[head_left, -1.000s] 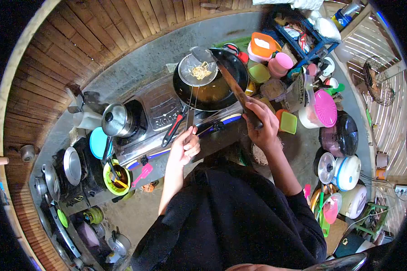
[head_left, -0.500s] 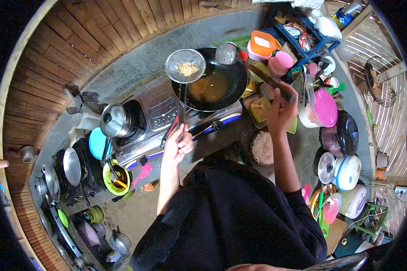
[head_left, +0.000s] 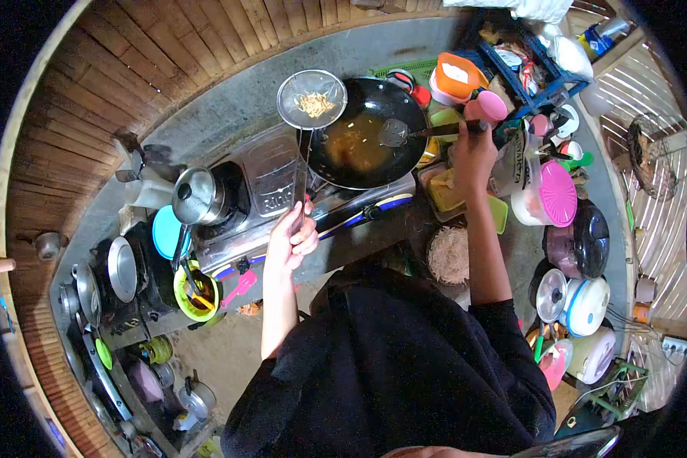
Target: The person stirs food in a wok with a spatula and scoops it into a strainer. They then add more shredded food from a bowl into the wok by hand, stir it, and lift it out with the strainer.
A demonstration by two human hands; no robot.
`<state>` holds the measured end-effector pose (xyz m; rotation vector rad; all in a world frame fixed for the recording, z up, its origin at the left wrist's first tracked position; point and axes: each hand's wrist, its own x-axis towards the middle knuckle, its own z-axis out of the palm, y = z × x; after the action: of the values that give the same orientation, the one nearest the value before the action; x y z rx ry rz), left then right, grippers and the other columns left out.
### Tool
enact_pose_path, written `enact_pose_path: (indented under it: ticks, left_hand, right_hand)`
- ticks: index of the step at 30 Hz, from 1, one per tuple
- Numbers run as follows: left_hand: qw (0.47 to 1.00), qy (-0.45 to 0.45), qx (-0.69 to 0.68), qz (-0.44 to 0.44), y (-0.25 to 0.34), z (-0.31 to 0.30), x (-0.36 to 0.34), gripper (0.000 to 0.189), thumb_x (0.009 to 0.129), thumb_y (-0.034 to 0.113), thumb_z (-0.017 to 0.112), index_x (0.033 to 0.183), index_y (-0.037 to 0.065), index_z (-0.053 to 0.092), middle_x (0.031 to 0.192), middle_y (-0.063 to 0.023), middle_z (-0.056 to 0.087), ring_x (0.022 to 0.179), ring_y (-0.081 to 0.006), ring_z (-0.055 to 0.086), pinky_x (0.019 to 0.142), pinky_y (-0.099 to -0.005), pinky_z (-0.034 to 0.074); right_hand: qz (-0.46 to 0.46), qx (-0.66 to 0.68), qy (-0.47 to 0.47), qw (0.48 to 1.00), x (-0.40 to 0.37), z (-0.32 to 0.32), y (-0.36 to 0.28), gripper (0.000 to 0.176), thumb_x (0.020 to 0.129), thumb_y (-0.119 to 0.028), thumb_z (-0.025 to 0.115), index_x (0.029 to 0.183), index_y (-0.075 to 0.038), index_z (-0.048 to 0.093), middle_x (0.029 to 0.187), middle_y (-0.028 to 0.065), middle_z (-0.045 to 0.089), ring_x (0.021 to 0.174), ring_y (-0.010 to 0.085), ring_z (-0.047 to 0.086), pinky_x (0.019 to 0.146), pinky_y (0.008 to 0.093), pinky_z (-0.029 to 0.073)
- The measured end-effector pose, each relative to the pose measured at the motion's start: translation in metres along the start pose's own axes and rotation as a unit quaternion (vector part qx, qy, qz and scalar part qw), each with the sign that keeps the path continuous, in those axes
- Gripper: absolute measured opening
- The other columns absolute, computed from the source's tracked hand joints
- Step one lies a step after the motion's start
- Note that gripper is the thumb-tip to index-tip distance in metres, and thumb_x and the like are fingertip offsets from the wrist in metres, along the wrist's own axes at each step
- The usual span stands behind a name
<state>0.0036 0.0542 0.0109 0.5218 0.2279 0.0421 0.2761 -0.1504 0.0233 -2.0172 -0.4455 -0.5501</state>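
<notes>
My left hand point(head_left: 294, 240) is closed round the handle of a round mesh strainer point(head_left: 294, 114), held up over the left rim of the wok. Golden fried bits point(head_left: 315, 104) lie in the mesh. In my right hand point(head_left: 475, 153) is the dark handle of a slotted spatula point(head_left: 395, 133), whose metal head is down inside the black wok point(head_left: 408, 153). Brown oil point(head_left: 356, 145) with a few small bits covers the wok's bottom. The wok sits on the right side of a gas stove point(head_left: 263, 172).
A lidded saucepan point(head_left: 195, 202) stands on the stove's left side. Right of the wok are an orange tub point(head_left: 458, 74), a pink cup point(head_left: 487, 107), a pink-lidded container point(head_left: 557, 193) and a bowl of pale shreds point(head_left: 449, 256). A yellow-green bowl point(head_left: 182, 301) is at the left.
My right hand has brought the spatula down from above the wok's far right rim into the wok. The strainer stays raised at the left, with the fried bits spread differently in it.
</notes>
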Motion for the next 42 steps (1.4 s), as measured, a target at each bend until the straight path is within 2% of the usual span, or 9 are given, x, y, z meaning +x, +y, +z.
enact_pose_path:
  ticks: [2,6,9,11,12,16,25,35,42]
  left_hand:
    - [1.0,0.018,-0.005,0.012,-0.001,0.002,0.0,0.021,0.095,0.027,0.034,0.092,0.008,0.042,0.041,0.0069,0.027,0.028,-0.0048,0.021,0.028,-0.0204,0.017]
    - [0.999,0.024,-0.006,0.022,-0.002,0.004,-0.002,0.021,0.095,0.027,0.034,0.092,0.008,0.042,0.041,0.0069,0.027,0.028,-0.0047,0.021,0.028,-0.0202,0.017]
    - [0.999,0.032,-0.001,0.029,-0.003,0.005,-0.002,0.021,0.095,0.027,0.034,0.091,0.008,0.042,0.042,0.0072,0.028,0.028,-0.0045,0.021,0.029,-0.0197,0.017]
    - [0.999,0.032,-0.007,0.028,-0.002,0.006,-0.001,0.021,0.095,0.027,0.034,0.091,0.008,0.043,0.041,0.0076,0.028,0.028,-0.0042,0.021,0.029,-0.0193,0.017]
    - [0.999,0.034,-0.006,0.029,-0.002,0.007,-0.001,0.021,0.095,0.027,0.034,0.091,0.008,0.043,0.041,0.0076,0.028,0.028,-0.0042,0.021,0.029,-0.0193,0.017]
    - [0.999,0.027,-0.017,0.025,-0.002,0.006,-0.001,0.021,0.095,0.028,0.034,0.092,0.009,0.043,0.042,0.0073,0.027,0.028,-0.0044,0.02,0.029,-0.0197,0.017]
    - [0.999,0.038,-0.01,0.025,-0.005,0.007,0.001,0.022,0.094,0.029,0.036,0.092,0.009,0.043,0.042,0.0072,0.026,0.028,-0.0047,0.02,0.03,-0.0209,0.016]
    - [0.999,0.032,-0.024,0.031,-0.007,0.01,0.005,0.02,0.095,0.025,0.033,0.092,0.008,0.042,0.042,0.0072,0.028,0.028,-0.0043,0.02,0.028,-0.0191,0.017]
    - [0.999,0.034,-0.027,0.028,-0.008,0.011,0.005,0.019,0.095,0.025,0.034,0.092,0.008,0.042,0.042,0.0075,0.028,0.028,-0.0041,0.02,0.028,-0.0193,0.017]
  right_hand:
    - [-0.008,0.021,-0.027,0.999,0.011,0.003,0.007,0.021,0.081,-0.016,0.06,0.091,0.001,0.053,0.073,0.0177,0.061,0.067,0.0327,0.061,0.06,0.0374,0.046]
    - [0.027,0.029,-0.074,0.997,0.027,0.01,0.012,0.022,0.08,-0.015,0.06,0.09,0.002,0.052,0.074,0.0185,0.061,0.067,0.0317,0.061,0.061,0.038,0.046]
    - [0.045,0.069,-0.102,0.991,0.032,0.028,0.026,0.025,0.081,-0.017,0.061,0.09,0.003,0.051,0.076,0.0168,0.061,0.065,0.0282,0.062,0.058,0.036,0.048]
    - [0.119,0.169,-0.156,0.966,0.033,0.038,0.027,0.028,0.081,-0.02,0.061,0.091,0.004,0.05,0.076,0.0136,0.061,0.061,0.0227,0.062,0.052,0.0319,0.049]
    - [0.107,0.184,-0.17,0.962,0.033,0.041,0.028,0.029,0.082,-0.02,0.06,0.092,0.005,0.049,0.073,0.012,0.06,0.056,0.0184,0.061,0.048,0.0285,0.049]
    - [0.147,0.227,-0.222,0.937,0.029,0.059,0.033,0.027,0.083,-0.018,0.058,0.092,0.005,0.048,0.07,0.0124,0.059,0.051,0.0166,0.059,0.046,0.0269,0.05]
    - [0.183,0.364,-0.234,0.883,0.012,0.057,0.068,0.025,0.085,-0.019,0.057,0.096,0.001,0.048,0.071,0.0107,0.058,0.058,0.0162,0.06,0.054,0.0264,0.052]
    - [0.213,0.354,-0.217,0.885,-0.03,0.016,0.065,0.02,0.087,-0.016,0.054,0.097,0.0,0.049,0.075,0.0075,0.059,0.062,0.0148,0.06,0.058,0.0258,0.052]
    - [0.169,0.318,-0.179,0.916,-0.057,-0.017,0.029,0.015,0.088,-0.009,0.051,0.1,0.0,0.049,0.077,0.0052,0.058,0.07,0.01,0.058,0.064,0.0239,0.049]
